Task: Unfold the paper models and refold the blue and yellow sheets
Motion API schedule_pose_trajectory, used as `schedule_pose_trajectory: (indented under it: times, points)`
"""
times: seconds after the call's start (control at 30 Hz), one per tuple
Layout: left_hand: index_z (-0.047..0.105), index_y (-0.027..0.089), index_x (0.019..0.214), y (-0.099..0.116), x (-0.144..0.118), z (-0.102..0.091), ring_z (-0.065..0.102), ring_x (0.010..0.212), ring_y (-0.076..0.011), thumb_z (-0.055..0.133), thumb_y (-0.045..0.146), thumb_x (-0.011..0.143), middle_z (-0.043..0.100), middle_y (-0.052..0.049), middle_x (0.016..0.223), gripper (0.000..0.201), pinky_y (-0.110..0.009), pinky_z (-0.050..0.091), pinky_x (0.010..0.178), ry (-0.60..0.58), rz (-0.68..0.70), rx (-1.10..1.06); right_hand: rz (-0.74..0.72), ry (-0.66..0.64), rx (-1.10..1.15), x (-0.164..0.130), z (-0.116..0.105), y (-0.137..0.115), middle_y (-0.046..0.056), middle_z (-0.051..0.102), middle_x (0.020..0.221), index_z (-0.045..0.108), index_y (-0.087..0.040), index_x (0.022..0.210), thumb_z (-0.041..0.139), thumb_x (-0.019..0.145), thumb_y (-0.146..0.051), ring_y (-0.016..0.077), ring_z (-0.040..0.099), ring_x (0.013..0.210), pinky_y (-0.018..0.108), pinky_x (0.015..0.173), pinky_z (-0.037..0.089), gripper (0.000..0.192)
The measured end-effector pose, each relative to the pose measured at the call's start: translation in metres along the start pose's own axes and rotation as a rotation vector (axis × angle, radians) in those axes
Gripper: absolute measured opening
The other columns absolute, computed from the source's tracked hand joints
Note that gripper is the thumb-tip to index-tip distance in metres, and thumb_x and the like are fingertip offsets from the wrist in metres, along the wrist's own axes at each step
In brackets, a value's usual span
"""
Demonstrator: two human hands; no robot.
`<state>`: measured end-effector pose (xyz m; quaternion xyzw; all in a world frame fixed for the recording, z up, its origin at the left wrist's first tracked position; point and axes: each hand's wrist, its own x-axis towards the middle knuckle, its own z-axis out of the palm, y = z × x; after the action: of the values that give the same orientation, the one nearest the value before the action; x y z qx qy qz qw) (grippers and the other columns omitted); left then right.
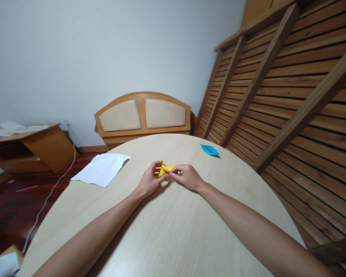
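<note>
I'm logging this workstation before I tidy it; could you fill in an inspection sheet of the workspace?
Surface: pale round-edged table, wood-grain top.
Job's things: yellow folded paper, held between both hands.
Clutter: white sheet at the table's left edge; blue folded paper towards the far right; pink stick on the floor.
Grips: left grip and right grip both closed on the yellow folded paper.
Cables: one pale cable running along the floor, left of the table.
Surroundings: headboard beyond the table; slatted wooden panel on the right; cabinet with white material on top, left. Other people: nothing seen.
</note>
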<state>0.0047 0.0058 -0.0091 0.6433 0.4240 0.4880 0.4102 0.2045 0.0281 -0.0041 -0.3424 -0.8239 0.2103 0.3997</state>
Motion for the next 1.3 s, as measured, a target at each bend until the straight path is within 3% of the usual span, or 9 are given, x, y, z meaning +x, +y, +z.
schedule_pose_trajectory:
  times: [0.3,0.43,0.53,0.67,0.77,0.9,1.1,1.3]
  points:
    - [0.051,0.017,0.120,-0.0006,0.0001,-0.0018,0.069,0.099,-0.0226,0.078,0.027,0.073,0.068,-0.012,0.113,0.055,-0.043,0.055,0.091,0.008,0.031,0.041,0.036,0.055,-0.035,0.0002,-0.0037,0.0008,-0.001,0.069,0.072,0.065,-0.020,0.076,0.072,0.082,-0.031,0.0137,0.063,0.065,0.026,0.064,0.046,0.015]
    - [0.052,0.016,0.121,-0.0024,-0.0005,-0.0017,0.068,0.102,-0.0228,0.077,0.027,0.073,0.067,-0.014,0.119,0.056,-0.043,0.054,0.093,-0.003,0.057,0.069,0.051,0.094,0.039,0.0008,-0.0046,0.0010,-0.001,0.066,0.075,0.060,-0.020,0.085,0.071,0.082,-0.031,0.0138,0.061,0.067,0.027,0.065,0.048,0.015]
    - [0.053,0.017,0.121,-0.0015,-0.0020,-0.0013,0.068,0.104,-0.0227,0.076,0.028,0.073,0.065,-0.014,0.122,0.054,-0.042,0.055,0.092,-0.012,0.073,0.104,0.024,0.125,0.110,0.0012,-0.0038,0.0009,0.001,0.068,0.084,0.060,-0.021,0.103,0.066,0.087,-0.029,0.0148,0.063,0.075,0.029,0.072,0.051,0.019]
    - [0.054,0.018,0.121,-0.0004,-0.0041,-0.0003,0.066,0.107,-0.0228,0.075,0.027,0.074,0.064,-0.014,0.124,0.052,-0.040,0.056,0.091,-0.043,0.086,0.161,-0.097,0.138,0.105,0.0014,-0.0024,-0.0006,0.006,0.065,0.117,0.051,-0.027,0.135,0.057,0.092,-0.021,0.0150,0.063,0.087,0.034,0.083,0.053,0.044]
    - [0.053,0.018,0.123,-0.0014,-0.0050,0.0004,0.065,0.110,-0.0229,0.074,0.027,0.076,0.063,-0.014,0.126,0.053,-0.039,0.057,0.089,-0.066,0.098,0.166,-0.228,0.128,0.074,0.0012,-0.0024,-0.0019,0.006,0.057,0.133,0.052,-0.032,0.137,0.051,0.095,-0.016,0.0177,0.061,0.108,0.040,0.097,0.050,0.046]
    - [0.054,0.018,0.123,-0.0028,-0.0054,0.0008,0.065,0.111,-0.0232,0.074,0.025,0.076,0.064,-0.014,0.125,0.052,-0.040,0.057,0.091,-0.081,0.112,0.158,-0.262,0.110,0.039,0.0012,-0.0038,-0.0023,0.006,0.056,0.135,0.059,-0.031,0.128,0.048,0.095,-0.012,0.0209,0.051,0.129,0.044,0.106,0.045,0.040]
    - [0.051,0.019,0.127,-0.0034,-0.0050,0.0008,0.065,0.111,-0.0232,0.075,0.025,0.075,0.065,-0.013,0.124,0.057,-0.042,0.056,0.094,-0.072,0.095,0.158,-0.203,0.156,0.008,0.0024,-0.0039,0.0005,0.006,0.063,0.117,0.059,-0.025,0.120,0.052,0.092,-0.013,0.0182,0.062,0.096,0.036,0.088,0.052,0.032]
    - [0.053,0.018,0.125,0.0006,-0.0042,-0.0009,0.066,0.108,-0.0236,0.076,0.029,0.075,0.064,-0.014,0.125,0.057,-0.042,0.054,0.095,-0.039,0.114,0.144,-0.158,0.210,-0.061,0.0027,-0.0057,0.0015,0.004,0.066,0.099,0.062,-0.023,0.106,0.057,0.089,-0.014,0.0188,0.061,0.088,0.034,0.085,0.049,0.019]
